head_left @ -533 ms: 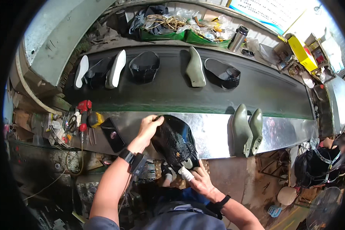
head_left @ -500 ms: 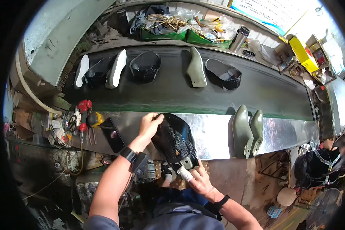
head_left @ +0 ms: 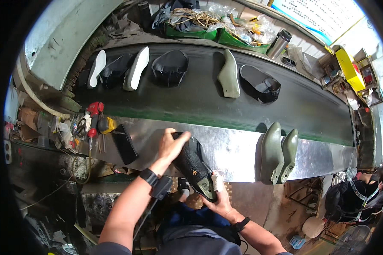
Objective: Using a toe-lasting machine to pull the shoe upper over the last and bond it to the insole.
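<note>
A black shoe upper (head_left: 190,163) with a small gold ornament is held tilted at the near edge of the metal bench. Inside its heel opening shows a green shoe last (head_left: 206,186). My left hand (head_left: 170,148) is closed round the toe end, thumb over the top. Around the heel end my right hand (head_left: 219,201) is closed, its whitish-wrapped finger along the side. On the metal to the right stand two bare green shoe lasts (head_left: 271,149).
A dark conveyor belt (head_left: 200,100) carries black uppers (head_left: 170,68), white-soled pieces (head_left: 137,70) and another green last (head_left: 229,75). Left on the bench lie a phone (head_left: 124,145), a yellow tape measure (head_left: 106,125) and a red power tool (head_left: 95,114). A thermos (head_left: 279,44) stands behind.
The upper has rolled onto its side and looks narrower, with more of the last's heel showing. My right hand has moved under the heel; my left thumb now lies over the toe.
</note>
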The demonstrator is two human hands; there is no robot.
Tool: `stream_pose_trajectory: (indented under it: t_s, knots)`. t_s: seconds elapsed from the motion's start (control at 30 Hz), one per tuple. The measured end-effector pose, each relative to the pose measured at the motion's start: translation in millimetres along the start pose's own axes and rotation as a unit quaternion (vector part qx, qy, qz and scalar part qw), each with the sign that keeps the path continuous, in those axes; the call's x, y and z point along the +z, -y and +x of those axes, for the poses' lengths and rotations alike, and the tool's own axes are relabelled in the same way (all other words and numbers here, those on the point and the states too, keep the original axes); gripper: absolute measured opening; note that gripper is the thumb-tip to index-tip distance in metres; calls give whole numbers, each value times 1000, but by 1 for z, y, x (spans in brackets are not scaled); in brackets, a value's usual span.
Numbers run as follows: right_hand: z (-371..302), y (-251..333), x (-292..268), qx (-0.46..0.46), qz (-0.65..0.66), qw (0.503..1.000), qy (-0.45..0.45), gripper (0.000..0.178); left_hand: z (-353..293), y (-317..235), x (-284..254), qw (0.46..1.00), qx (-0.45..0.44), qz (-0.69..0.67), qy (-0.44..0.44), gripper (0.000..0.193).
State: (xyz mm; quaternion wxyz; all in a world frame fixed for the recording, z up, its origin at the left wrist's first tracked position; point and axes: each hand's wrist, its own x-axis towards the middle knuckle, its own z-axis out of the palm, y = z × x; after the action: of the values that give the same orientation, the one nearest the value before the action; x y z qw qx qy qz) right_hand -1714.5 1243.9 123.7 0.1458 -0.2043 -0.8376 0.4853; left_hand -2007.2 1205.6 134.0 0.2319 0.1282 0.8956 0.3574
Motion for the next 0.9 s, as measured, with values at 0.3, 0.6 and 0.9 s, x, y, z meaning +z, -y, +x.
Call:
stream_pose_trajectory:
  t_s: [0.3, 0.6, 0.9]
  knots:
    - [13, -15, 0, -48, -5, 999, 2, 91, 6, -11, 24, 999, 4, 32, -25, 48]
    - [47, 67, -42, -57, 232, 960, 144, 105, -45, -14, -95, 979, -47, -136, -147, 34]
    - [85, 225, 27, 190, 406, 817, 363, 44, -219, 30, -244, 925, -14, -195, -327, 33]
